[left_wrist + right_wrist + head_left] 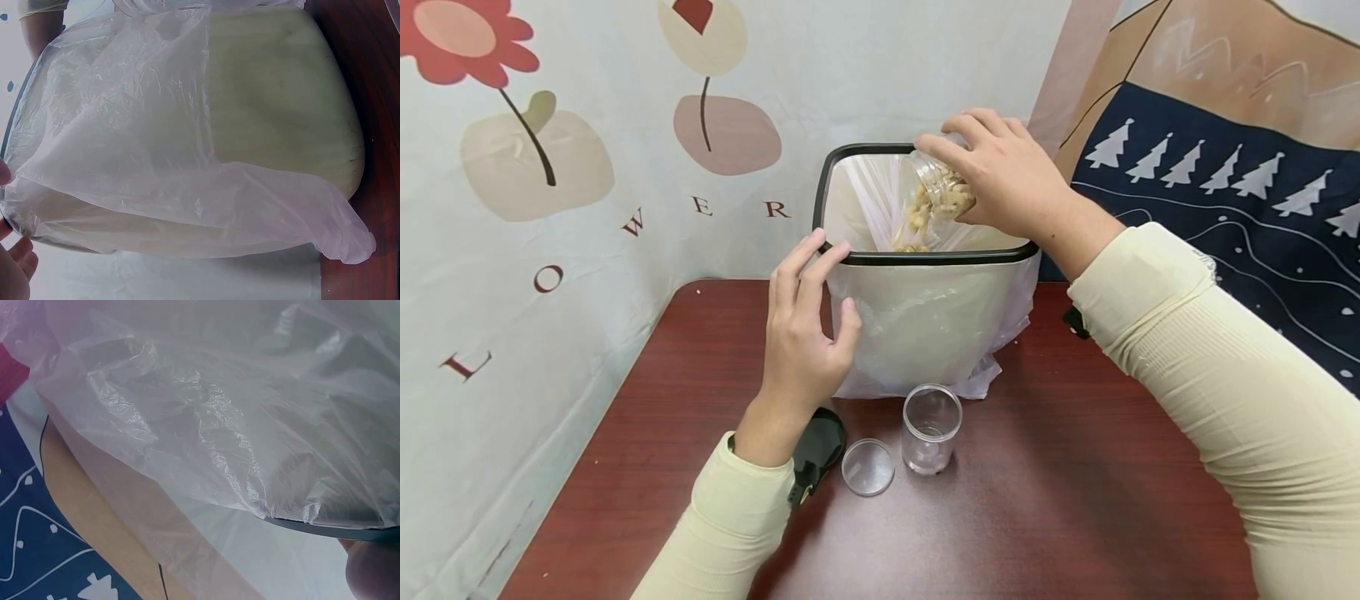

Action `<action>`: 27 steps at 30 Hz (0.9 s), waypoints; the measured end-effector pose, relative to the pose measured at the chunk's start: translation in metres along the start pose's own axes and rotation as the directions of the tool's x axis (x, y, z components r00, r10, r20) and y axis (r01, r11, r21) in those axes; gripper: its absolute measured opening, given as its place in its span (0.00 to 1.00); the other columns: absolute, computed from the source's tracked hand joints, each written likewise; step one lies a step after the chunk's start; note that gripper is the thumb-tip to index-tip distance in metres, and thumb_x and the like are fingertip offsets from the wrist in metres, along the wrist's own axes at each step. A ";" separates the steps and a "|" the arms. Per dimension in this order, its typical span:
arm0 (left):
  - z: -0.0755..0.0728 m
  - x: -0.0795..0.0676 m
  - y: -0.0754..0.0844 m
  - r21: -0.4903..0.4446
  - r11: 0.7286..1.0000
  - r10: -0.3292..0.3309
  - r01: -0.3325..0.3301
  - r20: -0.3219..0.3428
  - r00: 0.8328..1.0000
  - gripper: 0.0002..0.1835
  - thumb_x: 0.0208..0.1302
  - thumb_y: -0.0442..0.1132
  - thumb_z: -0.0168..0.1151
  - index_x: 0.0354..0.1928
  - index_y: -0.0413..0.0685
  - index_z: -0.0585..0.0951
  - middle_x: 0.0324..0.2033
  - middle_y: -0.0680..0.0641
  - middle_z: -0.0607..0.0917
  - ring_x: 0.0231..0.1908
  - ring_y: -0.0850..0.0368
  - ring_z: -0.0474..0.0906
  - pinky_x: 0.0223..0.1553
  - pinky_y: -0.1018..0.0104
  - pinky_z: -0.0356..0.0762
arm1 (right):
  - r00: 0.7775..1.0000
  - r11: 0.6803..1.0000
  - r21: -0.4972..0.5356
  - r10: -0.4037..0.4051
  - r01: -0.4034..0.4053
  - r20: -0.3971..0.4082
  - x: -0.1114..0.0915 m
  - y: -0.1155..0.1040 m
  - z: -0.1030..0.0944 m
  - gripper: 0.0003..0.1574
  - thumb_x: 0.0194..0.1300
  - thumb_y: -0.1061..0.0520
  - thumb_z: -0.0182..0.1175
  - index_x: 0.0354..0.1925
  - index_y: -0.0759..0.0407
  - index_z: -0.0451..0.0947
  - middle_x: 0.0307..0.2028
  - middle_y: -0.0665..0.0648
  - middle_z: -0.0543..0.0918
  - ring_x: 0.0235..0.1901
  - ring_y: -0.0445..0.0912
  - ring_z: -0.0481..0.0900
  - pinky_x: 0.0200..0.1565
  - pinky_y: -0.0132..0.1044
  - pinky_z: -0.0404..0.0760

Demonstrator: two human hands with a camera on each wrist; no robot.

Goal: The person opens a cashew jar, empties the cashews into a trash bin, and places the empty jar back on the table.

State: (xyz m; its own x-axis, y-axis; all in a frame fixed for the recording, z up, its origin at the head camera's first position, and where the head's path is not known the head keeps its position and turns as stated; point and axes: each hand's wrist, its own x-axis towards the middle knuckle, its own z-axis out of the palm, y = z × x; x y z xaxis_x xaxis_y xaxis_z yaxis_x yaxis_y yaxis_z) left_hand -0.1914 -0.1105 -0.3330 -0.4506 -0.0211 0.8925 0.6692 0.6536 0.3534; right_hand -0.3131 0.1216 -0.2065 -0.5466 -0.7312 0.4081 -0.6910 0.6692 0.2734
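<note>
A bin (pixel 925 321) with a black rim (pixel 936 258) stands on the table, lined with a thin plastic bag (pixel 144 125). Over its opening my right hand (pixel 1003 171) grips a clear jar (pixel 928 171), tilted mouth-down to the left. Pale yellow pieces (pixel 917 218) spill from the jar into the bag; their exact kind I cannot tell. My left hand (pixel 805 333) has its fingertips on the rim's front left corner, with fingers spread and slightly bent. In the right wrist view, the bag (pixel 187 425) fills most of the picture and the jar is out of sight.
An uncovered clear jar (pixel 931 433) stands in front of the bin, with a clear round lid (pixel 868 468) beside it. A dark round object (pixel 820 440) lies partly behind my left wrist. Printed cloths hang behind the reddish-brown table (pixel 1075 500).
</note>
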 end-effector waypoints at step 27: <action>0.000 0.000 -0.001 -0.003 1.000 0.002 -0.002 0.001 1.000 0.26 0.60 0.34 0.53 0.63 0.42 0.76 0.66 0.39 0.72 0.68 0.43 0.67 0.66 0.51 0.67 | 1.000 0.998 -0.050 -0.029 0.029 0.011 0.002 0.000 0.000 0.50 0.51 0.60 0.75 0.69 0.50 0.65 0.65 0.67 0.70 0.68 0.62 0.64 0.63 0.63 0.67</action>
State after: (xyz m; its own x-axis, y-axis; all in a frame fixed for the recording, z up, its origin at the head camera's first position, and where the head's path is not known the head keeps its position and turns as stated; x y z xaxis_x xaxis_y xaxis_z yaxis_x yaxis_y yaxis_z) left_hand -0.1920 -0.1111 -0.3334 -0.4499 -0.0185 0.8929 0.6718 0.6517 0.3520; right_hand -0.3142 0.1202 -0.2056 -0.5316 -0.7517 0.3903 -0.6824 0.6531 0.3284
